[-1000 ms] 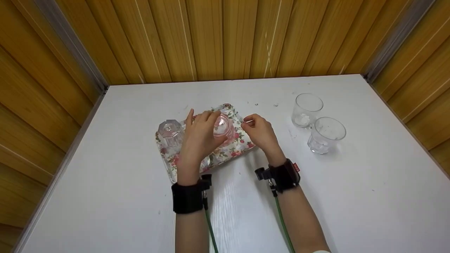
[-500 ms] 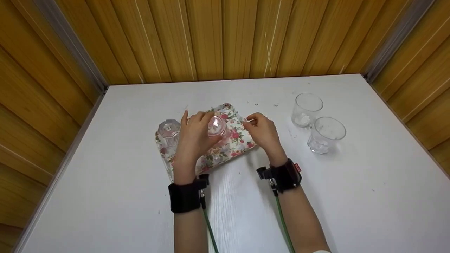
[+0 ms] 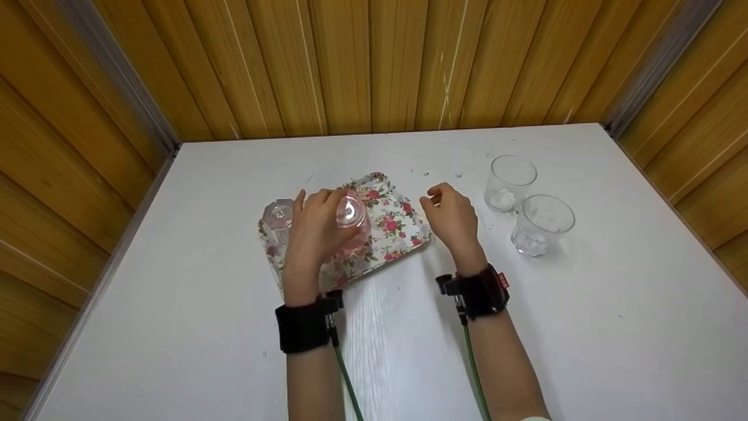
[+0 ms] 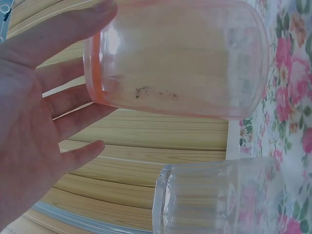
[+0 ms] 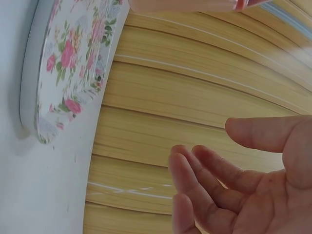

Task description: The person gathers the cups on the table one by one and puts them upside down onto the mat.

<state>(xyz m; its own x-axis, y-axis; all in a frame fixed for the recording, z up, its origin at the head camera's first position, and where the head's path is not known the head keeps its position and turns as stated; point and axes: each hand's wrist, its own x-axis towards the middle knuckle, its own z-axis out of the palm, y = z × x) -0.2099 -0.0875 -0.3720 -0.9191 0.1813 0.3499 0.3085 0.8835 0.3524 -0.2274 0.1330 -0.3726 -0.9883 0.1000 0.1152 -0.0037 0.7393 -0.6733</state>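
Note:
My left hand (image 3: 312, 234) grips a pink clear glass (image 3: 350, 211) by its base, with the thumb on one side and fingers on the other. The glass stands upside down, its rim at the floral tray (image 3: 390, 225). In the left wrist view, dark specks mark the wall of the pink glass (image 4: 185, 63). Left of that hand, and partly behind it, an upturned clear faceted glass (image 3: 277, 216) sits on the tray. My right hand (image 3: 454, 219) hovers beyond the tray's right end, fingers loosely bent and holding nothing, as the right wrist view confirms.
On the right of the white table (image 3: 619, 292) stand two upright clear glasses, a straight one (image 3: 511, 181) behind and a flared one (image 3: 543, 225) in front. Wood-look panels (image 3: 391, 64) wall in the back and sides. Green cables (image 3: 474, 368) trail from both wrist cameras.
My left hand has carried the pink glass leftward across the tray, closer to the faceted glass. My right hand has drawn away from the tray to the right.

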